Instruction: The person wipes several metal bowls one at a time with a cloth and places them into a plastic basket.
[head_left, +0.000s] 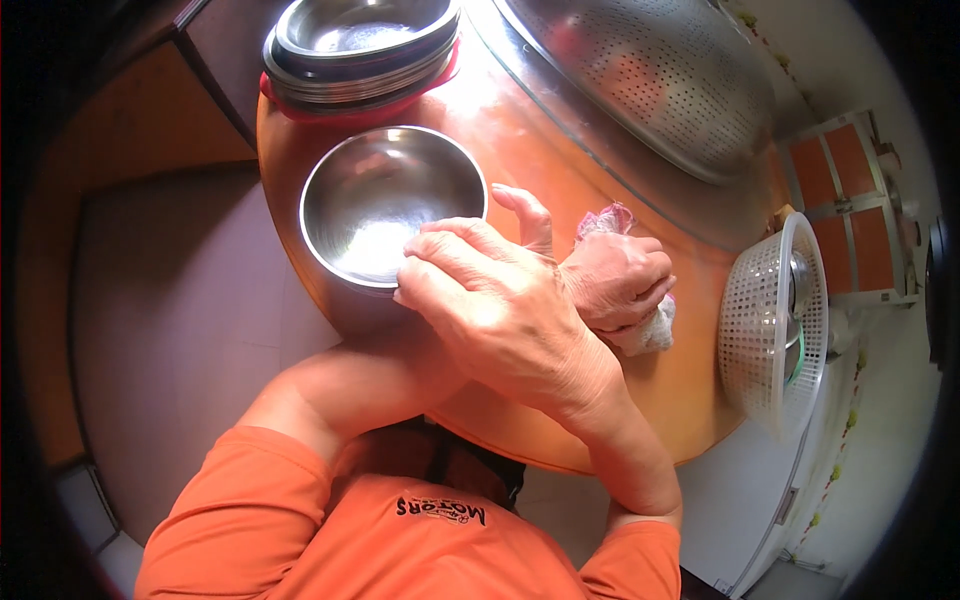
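My arms are crossed over a round orange-brown table. The right arm lies on top, and my right hand reaches left to a shiny stainless steel bowl. Its fingertips are at the bowl's near right rim, some of them over the inside, and one finger sticks out away from the rim. The bowl faces up. Passing beneath, my left arm extends right, where my left hand is closed around a bunched white cloth with a pink edge. Part of the left wrist is hidden behind the right hand.
Stacked steel bowls rest in a red container at the far left. A large perforated steel colander stands at the far right. On the right edge is a white plastic basket holding metalware. Orange-fronted cabinets stand beyond.
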